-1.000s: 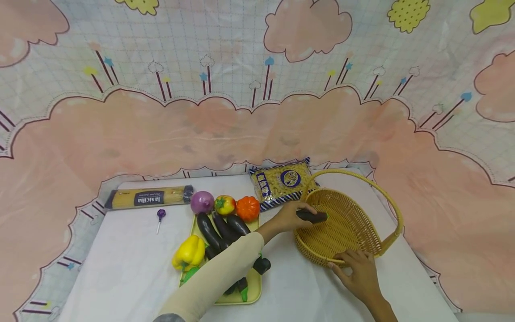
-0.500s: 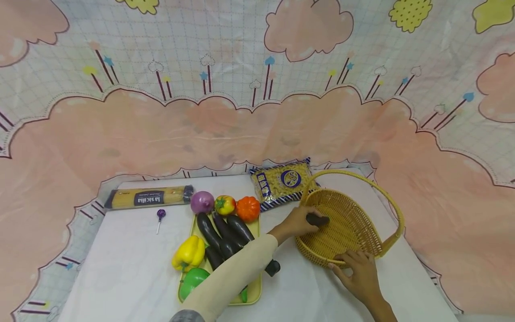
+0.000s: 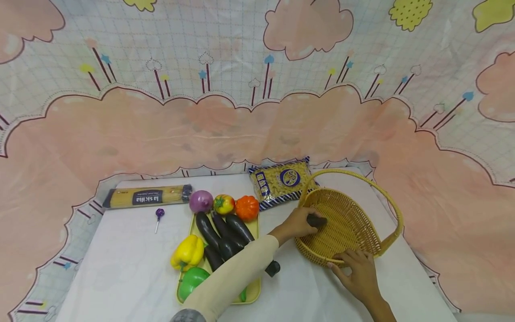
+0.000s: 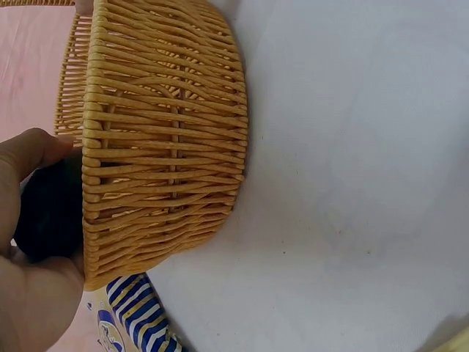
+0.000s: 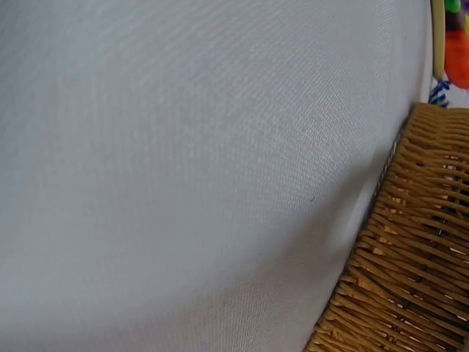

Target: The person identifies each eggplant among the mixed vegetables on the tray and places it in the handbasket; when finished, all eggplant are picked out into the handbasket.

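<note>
Eggplant [image 3: 316, 220] clamped in left hand [image 3: 297, 222], just over basket [image 3: 354, 210] rim and not yet released; right hand [image 3: 359, 273] flat, fingers on near rim; several eggplants [image 3: 219, 235] left on tray [image 3: 253, 290] on bench [image 3: 120, 268].
</note>
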A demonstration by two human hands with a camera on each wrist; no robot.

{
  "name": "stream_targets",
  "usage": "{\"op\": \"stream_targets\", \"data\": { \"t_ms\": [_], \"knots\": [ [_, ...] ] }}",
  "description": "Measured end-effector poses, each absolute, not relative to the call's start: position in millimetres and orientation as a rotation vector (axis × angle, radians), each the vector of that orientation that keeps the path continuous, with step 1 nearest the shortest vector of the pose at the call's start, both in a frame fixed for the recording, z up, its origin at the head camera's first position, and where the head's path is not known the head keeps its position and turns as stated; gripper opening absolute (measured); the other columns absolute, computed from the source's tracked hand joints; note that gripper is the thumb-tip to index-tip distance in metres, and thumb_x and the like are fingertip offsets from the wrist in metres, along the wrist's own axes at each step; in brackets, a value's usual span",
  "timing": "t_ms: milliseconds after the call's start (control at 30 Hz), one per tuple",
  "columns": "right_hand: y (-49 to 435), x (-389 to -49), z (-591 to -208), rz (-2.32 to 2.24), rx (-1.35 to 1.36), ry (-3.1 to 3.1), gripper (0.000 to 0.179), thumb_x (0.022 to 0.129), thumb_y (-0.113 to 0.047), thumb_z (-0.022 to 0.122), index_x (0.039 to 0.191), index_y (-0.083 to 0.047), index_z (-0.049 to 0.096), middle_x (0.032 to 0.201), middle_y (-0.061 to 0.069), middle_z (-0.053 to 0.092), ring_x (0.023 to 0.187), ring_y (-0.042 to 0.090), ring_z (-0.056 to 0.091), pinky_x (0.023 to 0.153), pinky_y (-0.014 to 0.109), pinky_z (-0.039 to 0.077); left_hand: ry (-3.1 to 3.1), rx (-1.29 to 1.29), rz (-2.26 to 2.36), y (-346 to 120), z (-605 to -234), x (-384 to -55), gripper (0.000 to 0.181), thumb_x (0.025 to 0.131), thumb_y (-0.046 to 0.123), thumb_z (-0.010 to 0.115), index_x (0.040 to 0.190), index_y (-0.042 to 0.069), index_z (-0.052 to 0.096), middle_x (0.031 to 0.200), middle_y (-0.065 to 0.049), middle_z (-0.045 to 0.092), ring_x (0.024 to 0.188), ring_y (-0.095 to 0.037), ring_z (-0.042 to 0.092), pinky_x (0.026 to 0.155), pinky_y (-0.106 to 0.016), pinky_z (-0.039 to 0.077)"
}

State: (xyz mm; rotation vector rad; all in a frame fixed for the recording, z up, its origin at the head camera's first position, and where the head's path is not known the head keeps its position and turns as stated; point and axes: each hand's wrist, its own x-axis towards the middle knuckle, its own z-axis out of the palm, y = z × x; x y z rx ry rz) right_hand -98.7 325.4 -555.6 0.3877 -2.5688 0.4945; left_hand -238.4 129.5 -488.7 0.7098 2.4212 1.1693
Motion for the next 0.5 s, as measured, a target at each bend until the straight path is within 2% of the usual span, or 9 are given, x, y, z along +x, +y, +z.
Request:
{"op": "stream_targets", "data": {
  "t_ms": [267,500],
  "knots": [
    [324,-98,-553,0.482,0.395,-2.573,0.022,0.071,-0.027,0.085,0.083,-0.013,0.074,0.081,-0.001,0.068,0.075,0.019,0.056,0.084,0.048,0.037,2.369,0.718,1.196,121,-481,-235,0.043,0.085,0.017,0.078,0.126,0.014,0.065,0.139,-0.003,0.057,0.129,-0.023,0.051,0.105,-0.037,0.044],
    [324,-98,-552,0.476,0.387,-2.577,0.024,0.072,-0.029,0.085,0.083,-0.012,0.074,0.08,0.0,0.068,0.074,0.019,0.056,0.082,0.048,0.038,2.338,0.867,1.217,100,-472,-231,0.045,0.087,0.022,0.076,0.13,0.016,0.062,0.137,-0.001,0.059,0.125,-0.023,0.055,0.101,-0.034,0.047]
  ]
}}
